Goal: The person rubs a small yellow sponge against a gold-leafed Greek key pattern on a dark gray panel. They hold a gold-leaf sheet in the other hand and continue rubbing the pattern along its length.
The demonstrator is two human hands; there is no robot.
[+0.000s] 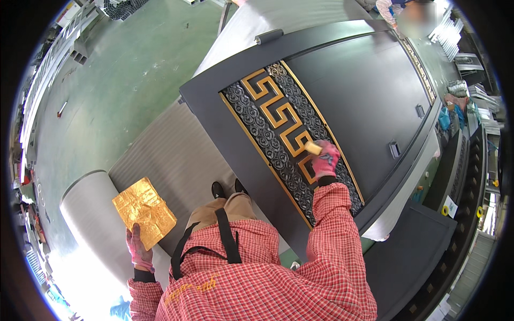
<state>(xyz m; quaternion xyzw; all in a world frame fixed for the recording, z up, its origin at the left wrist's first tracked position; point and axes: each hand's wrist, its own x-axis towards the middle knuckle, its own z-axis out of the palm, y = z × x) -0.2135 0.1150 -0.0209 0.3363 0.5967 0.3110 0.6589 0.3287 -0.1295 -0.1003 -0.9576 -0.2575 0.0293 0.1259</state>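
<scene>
At the lower left, my left hand (140, 247) grips the lower edge of a crinkled gold foil sheet (143, 211), held flat and out to the side. My right hand (326, 160), in a pink glove, is closed around a small tan-and-gold block (312, 148) that looks like a sponge; motion blurs it. The block is over the gold key-pattern strip (286, 115) of a dark grey metal door panel (364, 91). Dark scrollwork bands (251, 120) flank that strip, edged by thin gold trim. Whether the block touches the strip I cannot tell.
Beside my left arm stands a large roll of grey sheeting (93, 214). Another person's arm (386, 13) reaches to the panel's far end. Dark frames (439, 224) and stacked metal pieces line the right. Green floor (128, 80) stretches away to the left.
</scene>
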